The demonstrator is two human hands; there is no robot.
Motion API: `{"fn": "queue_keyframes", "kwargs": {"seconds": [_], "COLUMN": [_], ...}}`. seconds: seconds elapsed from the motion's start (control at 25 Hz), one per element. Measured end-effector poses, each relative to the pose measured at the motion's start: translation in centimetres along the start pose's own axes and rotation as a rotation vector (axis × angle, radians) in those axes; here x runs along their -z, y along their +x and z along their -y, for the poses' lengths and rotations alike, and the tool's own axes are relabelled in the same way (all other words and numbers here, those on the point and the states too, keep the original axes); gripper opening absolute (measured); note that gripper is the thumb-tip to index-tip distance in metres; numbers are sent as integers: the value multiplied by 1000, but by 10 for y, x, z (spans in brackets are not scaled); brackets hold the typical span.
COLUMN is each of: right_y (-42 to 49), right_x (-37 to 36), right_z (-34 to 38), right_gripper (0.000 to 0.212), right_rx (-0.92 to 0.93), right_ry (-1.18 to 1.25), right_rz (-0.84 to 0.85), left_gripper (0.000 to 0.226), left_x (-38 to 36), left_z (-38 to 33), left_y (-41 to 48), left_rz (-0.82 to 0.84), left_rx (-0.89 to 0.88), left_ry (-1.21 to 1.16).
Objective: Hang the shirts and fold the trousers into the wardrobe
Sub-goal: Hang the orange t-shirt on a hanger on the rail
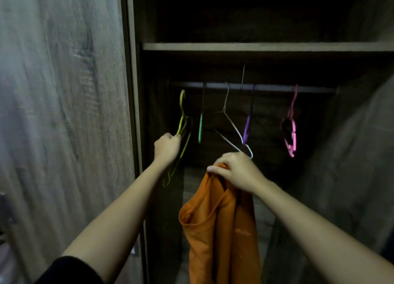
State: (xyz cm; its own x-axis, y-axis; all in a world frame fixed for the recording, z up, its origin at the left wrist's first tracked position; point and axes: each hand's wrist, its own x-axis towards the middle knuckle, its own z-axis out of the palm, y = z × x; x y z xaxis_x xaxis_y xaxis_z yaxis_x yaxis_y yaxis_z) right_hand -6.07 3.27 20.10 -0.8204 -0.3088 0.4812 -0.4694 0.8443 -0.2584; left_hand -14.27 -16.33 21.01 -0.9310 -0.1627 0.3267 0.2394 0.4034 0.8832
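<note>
At 7 o'clock in the view, nearest the camera, a black sleeve (70,271) ends at the left elbow, and both bare forearms reach forward into the open, dark wood-grain wardrobe (136,113). Between the forearms, at 6 o'clock, the orange cloth shirt (219,230) hangs straight down in loose folds, with its neckline open towards 8 o'clock. The right hand (234,170), just below the middle of the view, has its fingers curled over the bunched top of the shirt and grips it.

At 10 o'clock from that hand, the left hand (167,147) is closed in a fist round the yellow-green wire hangers (183,124). Their hooks point up towards 12 o'clock. I cannot tell whether they catch on the rail.

Farther in, to the right, a green hanger (200,128), a tilted white wire hanger (232,124), a purple hanger (247,126) and, well apart at 3 o'clock, a pink hanger (290,132) hang in a row. The white hanger's low corner reaches the right hand's knuckles, but I cannot tell if it is held.

The grey metal rail (266,87) crosses above them, and the wooden shelf (255,46) runs above the rail. The pale wood-grain door (64,113) fills the 9 o'clock side.
</note>
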Motion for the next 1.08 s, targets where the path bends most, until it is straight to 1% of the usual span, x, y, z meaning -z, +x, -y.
{"fn": "queue_keyframes", "kwargs": {"seconds": [0.04,0.12,0.24,0.32,0.36,0.4,0.48,0.52,0.56,0.6,0.64,0.72,0.8,0.88,0.92,1.0,1.04,1.08], "right_y": [-2,-5,-9,-11,-11,-13,-14,-15,-15,-17,-17,-18,-17,-17,-17,-15,-16,-15], "right_x": [-4,-10,-16,-17,-18,-18,-18,-17,-17,-15,-13,-13,-13,-16,-18,-19,-19,-18], "right_z": [2,6,17,25,29,33,41,45,50,57,62,73,82,87,88,87,86,84], "right_gripper": [35,33,22,22,23,23,21,16,8,12,22,29,29,21,20,26,30,33], "right_rx": [-10,-32,-58,-65,-67,-62,-50,-42,-30,-10,13,70,121,139,167,226,252,256], "right_ry": [-3,-5,15,50,68,79,71,60,54,54,33,-131,-349,-501,-587,-715,-741,-716], "right_rz": [12,43,96,116,126,142,204,253,319,398,484,631,662,664,664,649,627,593], "left_gripper": [28,36,41,34,28,24,31,31,26,22,21,27,24,18,15,12,15,21], "left_x": [6,15,27,35,41,47,58,63,67,73,80,94,107,119,123,127,129,130], "left_z": [8,22,38,48,55,60,68,73,76,79,81,88,92,96,97,98,100,100], "left_y": [-18,-51,-86,-106,-115,-125,-137,-138,-138,-139,-141,-154,-168,-174,-176,-177,-177,-179], "left_rz": [9,14,-70,-143,-141,-97,70,109,105,83,65,25,-36,-102,-101,-75,-87,-118], "left_rx": [-2,-74,-182,-203,-224,-239,-185,-119,-47,22,65,40,-68,-146,-144,-56,-18,-8], "left_ry": [-4,-10,-43,-100,-124,-133,-101,-68,-44,-36,-48,-104,-114,-21,31,77,78,90]}}
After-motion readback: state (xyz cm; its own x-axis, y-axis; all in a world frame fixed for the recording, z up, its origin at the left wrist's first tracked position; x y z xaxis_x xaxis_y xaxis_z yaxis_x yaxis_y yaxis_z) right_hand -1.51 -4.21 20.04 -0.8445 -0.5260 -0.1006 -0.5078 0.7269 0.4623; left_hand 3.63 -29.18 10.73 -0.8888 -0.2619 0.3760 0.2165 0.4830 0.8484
